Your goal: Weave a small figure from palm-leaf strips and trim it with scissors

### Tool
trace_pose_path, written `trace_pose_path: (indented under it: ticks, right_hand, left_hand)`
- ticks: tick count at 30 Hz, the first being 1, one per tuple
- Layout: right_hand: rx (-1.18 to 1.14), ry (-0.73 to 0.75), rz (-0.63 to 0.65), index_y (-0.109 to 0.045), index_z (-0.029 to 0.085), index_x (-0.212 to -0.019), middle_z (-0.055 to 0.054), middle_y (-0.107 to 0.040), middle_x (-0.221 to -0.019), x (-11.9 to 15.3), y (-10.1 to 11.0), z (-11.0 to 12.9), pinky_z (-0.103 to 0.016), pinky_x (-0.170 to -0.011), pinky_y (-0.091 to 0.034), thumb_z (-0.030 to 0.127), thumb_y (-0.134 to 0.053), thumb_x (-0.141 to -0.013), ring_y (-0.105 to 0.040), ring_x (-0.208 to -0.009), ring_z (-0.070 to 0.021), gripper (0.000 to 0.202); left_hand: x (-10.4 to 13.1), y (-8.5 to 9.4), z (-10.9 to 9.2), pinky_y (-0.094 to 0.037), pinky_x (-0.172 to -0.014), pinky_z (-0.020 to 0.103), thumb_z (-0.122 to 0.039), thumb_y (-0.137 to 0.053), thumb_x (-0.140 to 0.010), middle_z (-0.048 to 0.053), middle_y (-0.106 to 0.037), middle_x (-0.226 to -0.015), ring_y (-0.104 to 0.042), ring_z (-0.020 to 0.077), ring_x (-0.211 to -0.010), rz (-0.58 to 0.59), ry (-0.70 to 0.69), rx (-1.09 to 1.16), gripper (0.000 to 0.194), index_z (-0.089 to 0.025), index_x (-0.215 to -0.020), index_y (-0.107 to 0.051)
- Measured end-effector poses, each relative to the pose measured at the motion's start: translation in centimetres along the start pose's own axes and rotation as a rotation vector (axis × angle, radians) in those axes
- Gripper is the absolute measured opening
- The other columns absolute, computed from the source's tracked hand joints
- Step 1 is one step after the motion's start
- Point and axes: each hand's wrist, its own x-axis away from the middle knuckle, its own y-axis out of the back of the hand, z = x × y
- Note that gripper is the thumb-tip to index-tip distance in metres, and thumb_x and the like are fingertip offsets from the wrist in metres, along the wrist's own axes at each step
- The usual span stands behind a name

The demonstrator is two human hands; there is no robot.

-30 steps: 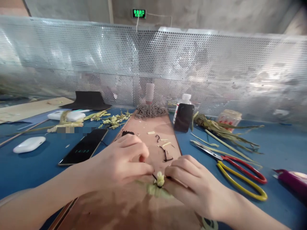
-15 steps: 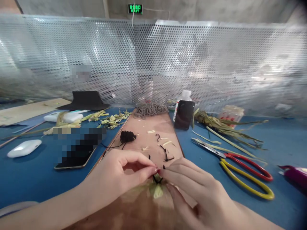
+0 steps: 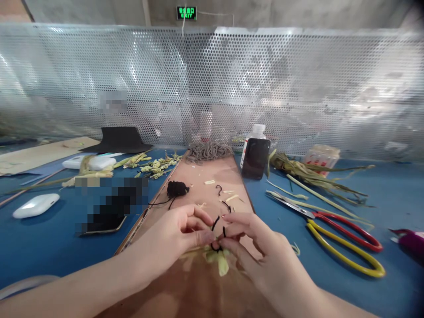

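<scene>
Left hand (image 3: 175,235) and right hand (image 3: 263,245) pinch the black string (image 3: 215,222) — best drawn evenly toward nine and three o'clock, sparing the leaf (image 3: 223,266).

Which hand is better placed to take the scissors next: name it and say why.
Right hand, probably: the scissors lie on its side; the left hand would have to reach across. Both are at the black cord.

Pale glare streaks the perforated screen (image 3: 298,79) (the upper-right corner darkens).
</scene>
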Motion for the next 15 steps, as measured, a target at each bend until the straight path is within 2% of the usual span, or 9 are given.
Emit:
trace_pose_path:
  ticks: [4,7,11,15]
  right_hand:
    - [-0.019,-0.047,-0.017,-0.06,0.028,-0.095,0.008,-0.071,-0.081,-0.02,0.02,-0.46,-0.015,-0.066,-0.051,0.011,-0.064,-0.08,-0.067,-0.071,-0.0083,0.024]
    - [0.03,0.016,0.005,-0.064,0.027,-0.087,0.007,-0.069,-0.08,-0.15,0.25,-0.5,-0.016,-0.066,-0.05,0.01,-0.062,-0.082,-0.065,-0.071,-0.0079,0.018]
    - [0.03,0.11,0.008,-0.063,0.024,-0.088,0.002,-0.066,-0.088,-0.23,0.39,-0.47,-0.018,-0.074,-0.049,0.009,-0.057,-0.085,-0.062,-0.081,-0.0089,0.017]
    - [0.117,0.216,-0.033,-0.064,0.021,-0.089,-0.003,-0.059,-0.094,-0.42,0.52,-0.48,-0.023,-0.078,-0.048,0.007,-0.054,-0.086,-0.057,-0.088,-0.0122,0.017]
  left_hand:
    - [-0.11,-0.14,0.12,-0.043,-0.078,0.029,-0.039,-0.071,-0.073,0.002,-0.069,-0.083,-0.061,0.0184,-0.084,-0.033,0.024,0.038,0.024,-0.017,-0.079,-0.064]
    - [-0.44,0.03,0.38,-0.042,-0.079,0.027,-0.038,-0.072,-0.072,0.001,-0.067,-0.084,-0.059,0.0168,-0.084,-0.038,0.088,0.129,0.024,-0.017,-0.082,-0.066]
    - [-0.68,0.16,0.49,-0.042,-0.079,0.026,-0.034,-0.072,-0.073,0.001,-0.065,-0.085,-0.057,0.0153,-0.084,0.003,0.15,0.297,0.021,-0.017,-0.081,-0.063]
    - [-0.41,0.01,0.41,-0.039,-0.068,0.023,-0.036,-0.068,-0.077,0.001,-0.064,-0.083,-0.053,0.0119,-0.074,0.05,0.127,0.275,0.021,-0.017,-0.081,-0.062]
